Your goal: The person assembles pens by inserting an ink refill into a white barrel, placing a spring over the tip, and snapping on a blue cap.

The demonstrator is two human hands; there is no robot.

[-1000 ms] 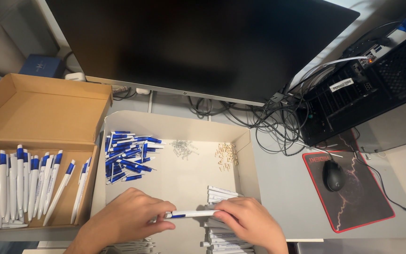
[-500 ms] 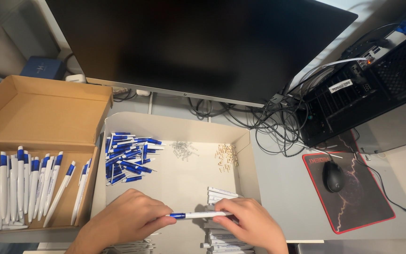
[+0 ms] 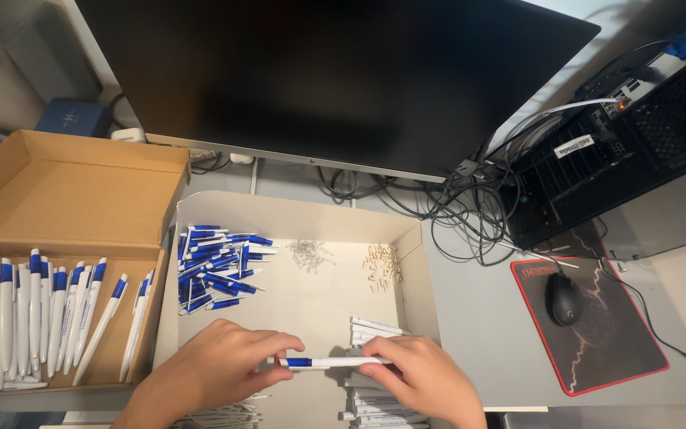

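Note:
A white pen with a blue end (image 3: 331,362) lies level between both my hands, low over a shallow white tray (image 3: 295,213). My left hand (image 3: 216,372) pinches the blue end with fingertips. My right hand (image 3: 426,380) grips the white end. Under my right hand is a stack of white pen barrels (image 3: 375,330). In the tray's far left lies a heap of blue pen parts (image 3: 214,266). A small cluster of metal springs (image 3: 309,253) and a cluster of small tan parts (image 3: 383,264) lie further back.
A brown cardboard box (image 3: 65,199) on the left holds a row of several finished white and blue pens (image 3: 33,314). A black monitor (image 3: 335,75) stands behind the tray. To the right are tangled cables (image 3: 470,214), a black computer case (image 3: 621,151) and a mouse (image 3: 564,298) on a black and red pad (image 3: 597,349).
The pen has shifted slightly toward the right and nearer me between my hands. My left fingers have slid to its blue end. The tray and boxes stay put.

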